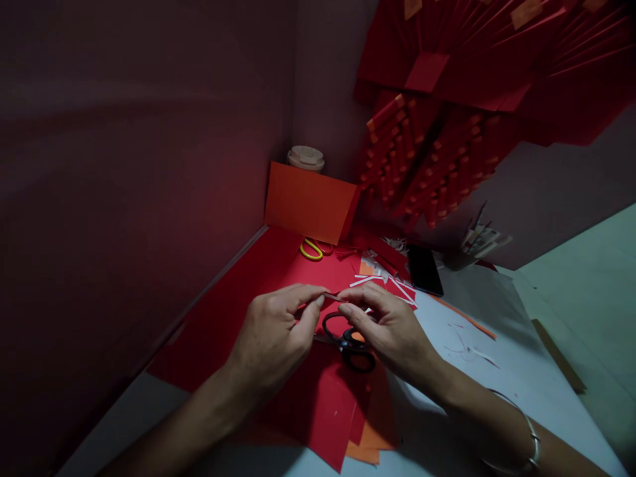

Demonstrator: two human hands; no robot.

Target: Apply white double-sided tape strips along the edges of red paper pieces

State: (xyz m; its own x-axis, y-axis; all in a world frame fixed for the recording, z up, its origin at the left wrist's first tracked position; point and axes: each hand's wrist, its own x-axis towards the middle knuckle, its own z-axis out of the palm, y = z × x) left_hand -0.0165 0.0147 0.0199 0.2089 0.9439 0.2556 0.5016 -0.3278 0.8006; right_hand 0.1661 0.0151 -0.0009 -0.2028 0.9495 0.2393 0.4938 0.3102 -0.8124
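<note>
My left hand [278,334] and my right hand [385,324] meet above the table, fingertips pinched together on a small red paper piece [332,295] held between them. Both hands are closed in a pinch. Right under them lie black-handled scissors [350,344] on a pile of red paper sheets [318,397]. A bracelet [527,437] circles my right wrist.
Yellow-handled scissors [311,250] lie farther back by an upright orange sheet [308,202]. A black phone [424,269] rests on the white table [507,358] among paper scraps. A red folded-paper decoration [432,159] hangs on the wall; a lidded cup [305,158] stands in the corner.
</note>
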